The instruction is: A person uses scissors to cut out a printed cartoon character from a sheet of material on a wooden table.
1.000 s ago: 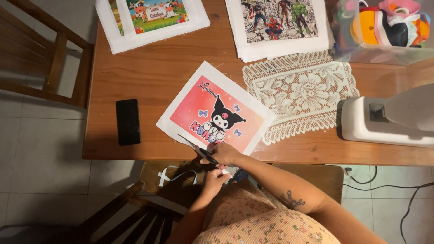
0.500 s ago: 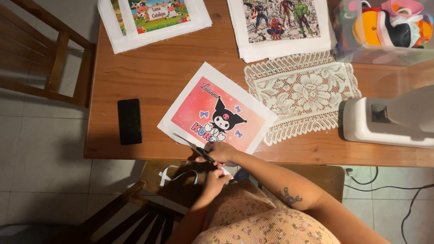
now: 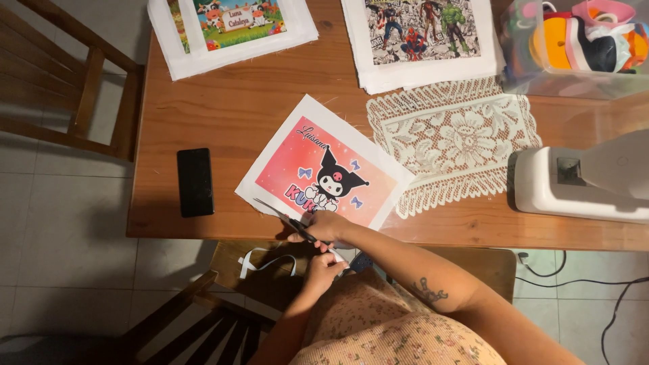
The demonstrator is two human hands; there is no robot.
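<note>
A white sheet printed with a pink cartoon picture (image 3: 324, 169) lies on the wooden table (image 3: 236, 115), tilted, with one corner at the near edge. My right hand (image 3: 329, 226) presses on that near corner. Long dark scissors (image 3: 278, 213) run along the sheet's lower-left edge and pass under my right hand. My left hand (image 3: 322, 268) is below the table edge, closed at the scissors' handle end. A cut white strip (image 3: 267, 261) hangs below the table.
A black phone (image 3: 195, 181) lies left of the sheet. A lace doily (image 3: 454, 142) and a white machine (image 3: 585, 177) are to the right. Two stacks of printed sheets (image 3: 230, 23) (image 3: 422, 37) and a clear box (image 3: 574, 44) stand at the back. Wooden chairs (image 3: 81, 94) stand left.
Both hands and the scissors keep almost the same place on the sheet's near edge. Only the view has shifted slightly.
</note>
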